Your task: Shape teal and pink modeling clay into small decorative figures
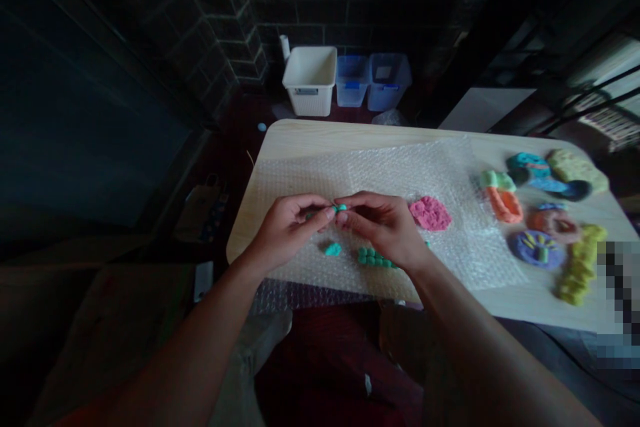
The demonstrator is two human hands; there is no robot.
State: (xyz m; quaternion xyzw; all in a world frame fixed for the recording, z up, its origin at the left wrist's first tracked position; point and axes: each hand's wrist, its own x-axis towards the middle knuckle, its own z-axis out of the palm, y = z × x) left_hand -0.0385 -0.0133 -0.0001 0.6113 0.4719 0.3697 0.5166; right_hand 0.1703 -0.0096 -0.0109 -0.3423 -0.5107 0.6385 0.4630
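Observation:
My left hand (pixel 290 227) and my right hand (pixel 385 223) meet fingertip to fingertip over a sheet of bubble wrap (pixel 380 173) on a pale wooden table (pixel 300 133). Between them both pinch a small teal piece of clay (pixel 341 208). Just below the hands lie a loose teal lump (pixel 333 249) and a row of several small teal clay balls (pixel 374 258), partly hidden by my right hand. A flat pink clay patch (pixel 431 213) lies right of my right hand.
Finished clay shapes crowd the table's right side: an orange and green piece (pixel 501 197), a blue and dark group (pixel 540 173), a purple disc (pixel 536 248), a yellow-green strip (pixel 580 267). A white bin (pixel 310 80) and two blue bins (pixel 373 80) stand on the floor beyond.

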